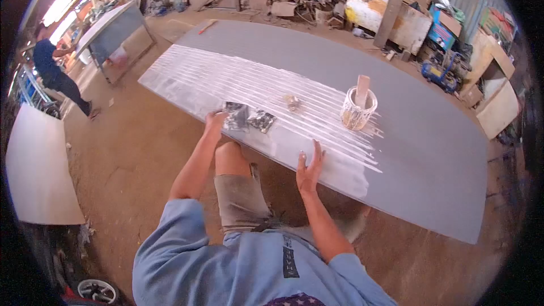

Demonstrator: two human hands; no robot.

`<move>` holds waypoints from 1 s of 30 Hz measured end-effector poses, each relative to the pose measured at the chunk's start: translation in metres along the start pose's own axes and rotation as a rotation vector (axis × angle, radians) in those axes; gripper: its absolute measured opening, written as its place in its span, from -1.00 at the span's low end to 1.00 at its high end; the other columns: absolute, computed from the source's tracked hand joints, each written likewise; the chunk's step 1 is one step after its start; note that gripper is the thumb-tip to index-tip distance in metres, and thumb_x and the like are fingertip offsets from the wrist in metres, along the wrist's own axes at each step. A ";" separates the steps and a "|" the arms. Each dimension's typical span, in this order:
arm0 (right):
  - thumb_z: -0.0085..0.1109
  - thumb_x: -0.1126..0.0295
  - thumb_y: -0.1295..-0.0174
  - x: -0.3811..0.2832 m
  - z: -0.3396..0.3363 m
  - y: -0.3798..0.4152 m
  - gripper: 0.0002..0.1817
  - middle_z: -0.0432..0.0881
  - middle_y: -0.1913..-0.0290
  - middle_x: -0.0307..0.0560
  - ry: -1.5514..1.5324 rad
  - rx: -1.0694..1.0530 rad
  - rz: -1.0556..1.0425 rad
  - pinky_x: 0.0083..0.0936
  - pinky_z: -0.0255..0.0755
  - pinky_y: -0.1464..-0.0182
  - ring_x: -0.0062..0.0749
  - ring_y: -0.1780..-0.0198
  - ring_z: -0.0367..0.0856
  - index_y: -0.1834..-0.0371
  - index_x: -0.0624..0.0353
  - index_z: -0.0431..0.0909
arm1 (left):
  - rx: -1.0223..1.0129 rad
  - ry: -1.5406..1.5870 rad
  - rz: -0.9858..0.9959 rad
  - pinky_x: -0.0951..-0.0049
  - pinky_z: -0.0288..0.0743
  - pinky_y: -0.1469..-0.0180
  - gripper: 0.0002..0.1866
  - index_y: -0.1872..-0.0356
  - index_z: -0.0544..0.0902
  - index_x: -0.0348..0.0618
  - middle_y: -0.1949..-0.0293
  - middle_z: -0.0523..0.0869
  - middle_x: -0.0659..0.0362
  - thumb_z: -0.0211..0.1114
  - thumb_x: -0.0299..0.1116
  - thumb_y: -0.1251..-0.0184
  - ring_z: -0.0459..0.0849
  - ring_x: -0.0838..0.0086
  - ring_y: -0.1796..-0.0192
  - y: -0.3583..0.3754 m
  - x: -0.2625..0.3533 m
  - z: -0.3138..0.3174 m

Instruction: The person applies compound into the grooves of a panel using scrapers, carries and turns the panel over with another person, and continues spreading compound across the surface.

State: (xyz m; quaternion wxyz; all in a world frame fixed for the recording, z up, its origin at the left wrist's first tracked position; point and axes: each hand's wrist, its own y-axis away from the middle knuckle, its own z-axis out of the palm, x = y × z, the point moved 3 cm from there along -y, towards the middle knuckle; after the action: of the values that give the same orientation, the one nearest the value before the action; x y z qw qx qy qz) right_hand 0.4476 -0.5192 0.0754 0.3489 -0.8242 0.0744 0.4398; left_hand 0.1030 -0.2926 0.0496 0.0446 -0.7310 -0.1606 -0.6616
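My left hand is at the near edge of a large grey panel, its fingers closed on the left side of a dark, shiny, crumpled sheet. What that sheet is made of I cannot make out. Just right of it lies a second dark crumpled piece. Fingers spread, my right hand rests at the panel's near edge, over a smeared white coating. Ridged white stripes run along the panel behind both hands. On them sit a small brownish lump and a white-smeared tub with a flat wooden stick standing in it.
A thin orange-red object lies at the panel's far left corner. Another person stands at a second table at far left. A white board lies to the left. Scrap wood and a blue compressor-like machine line the back.
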 end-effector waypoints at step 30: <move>0.24 0.42 -0.29 0.016 -0.199 0.016 -0.23 0.45 -0.12 0.13 -0.708 0.488 0.832 -0.25 0.67 0.18 -0.17 -0.03 0.57 -0.45 0.39 -0.01 | -0.747 -0.370 0.641 0.29 0.54 -0.03 -0.52 -0.11 0.64 -0.26 0.06 0.76 -0.08 0.40 -0.23 -0.20 0.75 0.18 0.03 0.145 0.185 0.427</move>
State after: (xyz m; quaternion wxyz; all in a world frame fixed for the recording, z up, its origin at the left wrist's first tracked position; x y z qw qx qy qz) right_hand 0.5845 -0.6556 0.1291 0.3303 -0.4250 0.3690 0.7577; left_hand 0.5656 -0.2784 0.2010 -0.0481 -0.8142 0.3127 -0.4869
